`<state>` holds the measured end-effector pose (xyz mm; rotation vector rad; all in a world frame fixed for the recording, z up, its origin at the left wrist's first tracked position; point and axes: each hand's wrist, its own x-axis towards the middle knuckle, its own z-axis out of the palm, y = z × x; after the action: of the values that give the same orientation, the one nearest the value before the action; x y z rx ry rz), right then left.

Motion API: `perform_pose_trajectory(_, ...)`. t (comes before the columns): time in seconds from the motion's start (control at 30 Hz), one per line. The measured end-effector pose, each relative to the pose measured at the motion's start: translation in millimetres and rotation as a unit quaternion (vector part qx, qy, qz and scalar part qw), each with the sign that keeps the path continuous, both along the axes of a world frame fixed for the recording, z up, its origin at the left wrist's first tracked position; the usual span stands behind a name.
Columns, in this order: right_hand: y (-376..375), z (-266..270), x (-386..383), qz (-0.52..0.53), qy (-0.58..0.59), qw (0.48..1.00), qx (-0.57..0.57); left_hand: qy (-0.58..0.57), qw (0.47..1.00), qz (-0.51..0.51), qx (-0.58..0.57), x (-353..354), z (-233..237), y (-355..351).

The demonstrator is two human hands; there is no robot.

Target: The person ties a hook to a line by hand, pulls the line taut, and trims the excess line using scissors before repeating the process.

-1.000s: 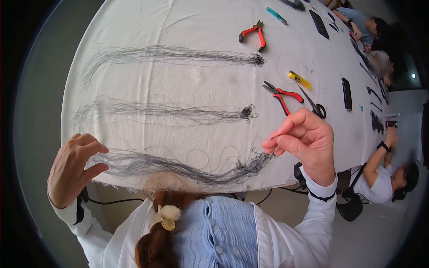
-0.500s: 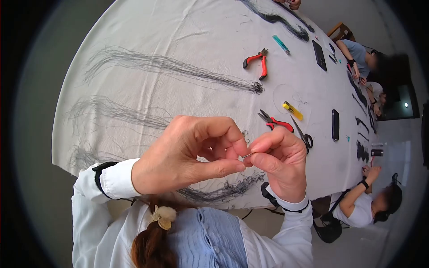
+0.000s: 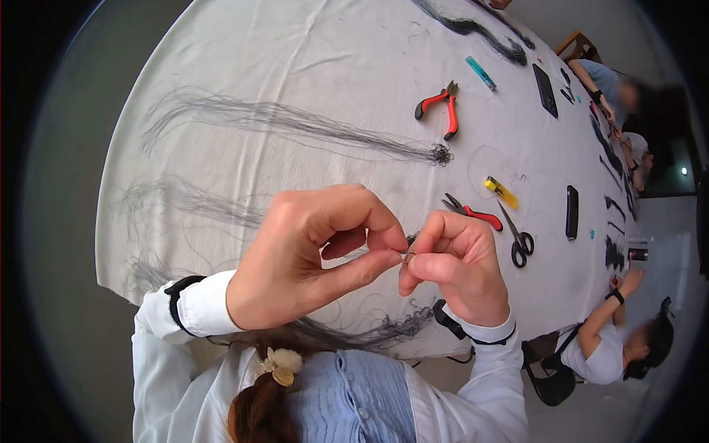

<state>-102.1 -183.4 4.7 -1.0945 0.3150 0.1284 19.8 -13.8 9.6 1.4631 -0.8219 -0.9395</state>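
The left hand [image 3: 306, 255] and the right hand [image 3: 465, 269] meet above the near part of the surface [image 3: 221, 52], fingertips almost touching. Each hand is closed in a pinch, thumb against forefinger, on a tiny thin piece [image 3: 406, 254] held between them; it is too small to make out clearly. Both wrists come out of white sleeves, and a black band circles the left sleeve [image 3: 203, 303].

Below the hands, at the near edge of the white cloth, lies the nearest bundle [image 3: 369, 336] of dark strands, its curled end toward the right; the left arm hides part of its length. The middle bundle [image 3: 203, 201] runs behind the left hand, and a bit of its dark end shows between the two hands. Beyond it, the far bundle [image 3: 310, 133] lies in full view, its strands fanned at the left and gathered into small dark curls at the right.

Just beyond the right hand are red-handled pliers [image 3: 484, 216], partly hidden by its fingers, with scissors [image 3: 517, 233] beside them and a yellow lighter-like item [image 3: 502, 192] near both. Red-handled cutters [image 3: 452, 122] lie above the far bundle's curled end, handles spread. Farther out are a teal item [image 3: 481, 74], a dark phone-like slab [image 3: 545, 91] and a narrow black object [image 3: 572, 213]. At the right, a person in a white top [image 3: 594, 358] sits by the cloth's edge.
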Motion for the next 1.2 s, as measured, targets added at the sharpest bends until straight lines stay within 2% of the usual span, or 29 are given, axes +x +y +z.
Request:
perform_pose_trajectory(0.07,-1.7,-2.7,0.0,0.004,0.003,1.000,0.030,-0.174,0.983,0.020,-0.063,-0.2,-5.2,-1.8)
perform_pose_trajectory(0.17,-0.4,-1.1,-0.3,0.008,0.003,1.000,0.021,-0.174,0.982,0.035,-0.059,-3.5,-5.2,-3.0)
perform_pose_trajectory(0.2,0.7,0.8,-0.7,0.002,-0.001,1.000,-0.012,-0.175,0.982,0.033,-0.058,-3.3,-4.9,-2.9)
perform_pose_trajectory(0.4,5.4,1.2,-3.9,-0.031,-0.051,0.988,-0.144,-0.092,0.996,-0.005,-0.020,-1.5,-0.5,-0.6)
perform_pose_trajectory(0.47,6.7,-0.5,-3.8,-0.040,-0.072,0.980,-0.181,-0.018,1.000,-0.001,-0.007,-2.0,-1.7,-0.2)
perform_pose_trajectory(0.53,8.3,-2.5,-3.2,-0.063,-0.150,0.934,-0.317,0.003,1.000,-0.002,0.003,-1.5,-0.9,-0.3)
perform_pose_trajectory(0.57,8.1,-3.3,-2.6,-0.063,-0.150,0.935,-0.317,0.025,1.000,-0.003,0.013,-1.3,-0.7,-0.3)
perform_pose_trajectory(0.63,7.7,-4.2,-1.1,-0.071,-0.243,0.842,-0.476,0.025,1.000,0.001,0.009,-1.9,-1.5,-0.6)
perform_pose_trajectory(0.7,11.0,-3.6,-0.9,-0.079,-0.244,0.835,-0.487,0.024,1.000,0.004,0.005,-1.7,-1.5,-0.5)
perform_pose_trajectory(0.73,12.6,-2.7,-1.2,-0.086,-0.246,0.827,-0.498,-0.034,0.999,0.001,-0.005,-0.8,-0.5,-0.3)
perform_pose_trajectory(0.77,13.1,-1.2,-2.2,-0.087,-0.245,0.827,-0.498,-0.093,0.996,-0.003,-0.016,-0.3,0.0,-0.2)
perform_pose_trajectory(0.8,13.2,0.7,-3.4,-0.076,-0.220,0.839,-0.491,-0.093,0.996,-0.004,-0.015,-1.4,-0.5,-0.2)
perform_pose_trajectory(0.87,13.5,0.8,-4.5,-0.066,-0.194,0.851,-0.484,-0.216,0.975,0.030,-0.052,-5.3,-2.9,-0.5)
perform_pose_trajectory(0.93,14.4,-1.0,-5.0,-0.066,-0.168,0.891,-0.418,-0.243,0.967,0.036,-0.063,-7.1,-4.4,-0.7)
perform_pose_trajectory(0.97,15.1,-1.0,-5.3,-0.068,-0.167,0.891,-0.417,-0.270,0.959,0.044,-0.075,-7.6,-5.2,-0.7)
perform_pose_trajectory(1.03,16.2,0.9,-5.6,-0.056,-0.081,0.957,-0.272,-0.302,0.948,0.046,-0.085,-8.7,-7.4,-0.6)
perform_pose_trajectory(1.07,15.1,2.5,-5.1,-0.057,-0.081,0.957,-0.272,-0.334,0.936,0.051,-0.096,-9.0,-8.9,-0.8)
perform_pose_trajectory(1.13,10.0,5.6,-3.0,-0.010,0.019,0.995,-0.100,-0.362,0.922,0.060,-0.121,-9.8,-14.8,-2.4)
perform_pose_trajectory(1.2,6.5,2.5,-2.6,-0.002,0.013,0.998,-0.068,-0.390,0.907,0.068,-0.145,-10.9,-15.7,-3.6)
